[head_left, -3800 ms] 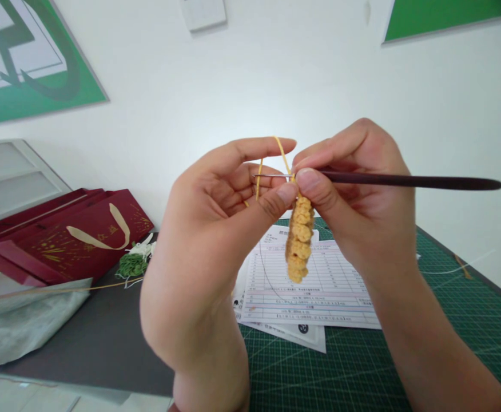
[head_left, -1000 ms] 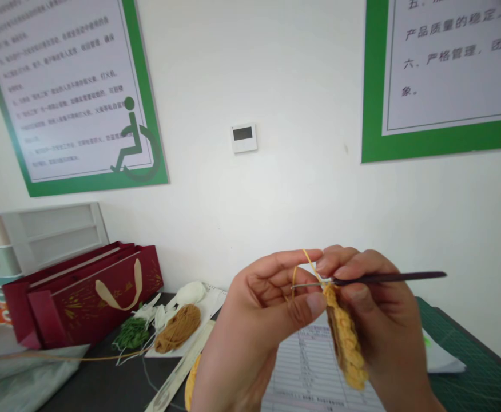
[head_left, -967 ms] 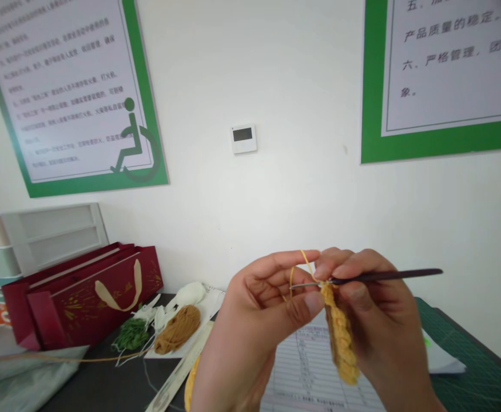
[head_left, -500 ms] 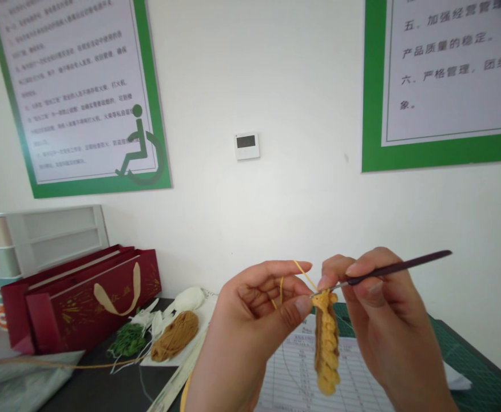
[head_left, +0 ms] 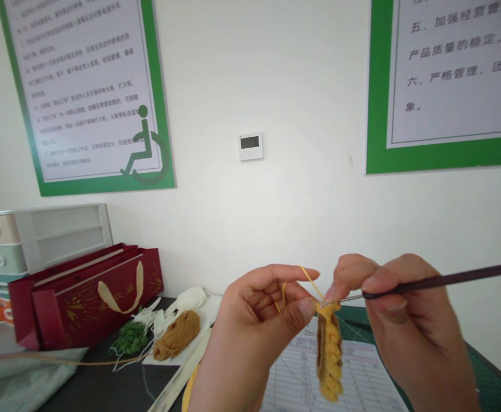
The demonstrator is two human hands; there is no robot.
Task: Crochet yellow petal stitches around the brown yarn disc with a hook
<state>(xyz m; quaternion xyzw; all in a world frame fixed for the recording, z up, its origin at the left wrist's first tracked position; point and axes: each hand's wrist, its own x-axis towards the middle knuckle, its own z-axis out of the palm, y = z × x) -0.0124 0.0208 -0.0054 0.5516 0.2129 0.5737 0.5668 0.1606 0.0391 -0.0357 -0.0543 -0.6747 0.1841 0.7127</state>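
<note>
A narrow yellow and brown crocheted strip (head_left: 331,360) hangs down from the fingers of my left hand (head_left: 259,332), pinched at its top edge between thumb and middle finger. Yellow yarn (head_left: 311,281) runs over the raised left index finger to the top of the strip. My right hand (head_left: 409,320) grips a crochet hook (head_left: 448,278) with a dark purple handle, its thin metal shaft pointing left. The hook's tip meets the top stitches near the left thumb; whether it sits inside a loop is too small to tell.
Below the hands lie a printed sheet (head_left: 293,372) and a green cutting mat (head_left: 486,366). Leftward are a brown yarn skein (head_left: 177,335), green yarn (head_left: 129,337), white yarn (head_left: 190,300), a ruler (head_left: 182,375), dark red gift bags (head_left: 83,297) and a drawer unit (head_left: 66,232).
My right hand has moved right and slightly down with the hook, drawing it away from the left fingers. The strip has turned a little. The whole view has shifted slightly.
</note>
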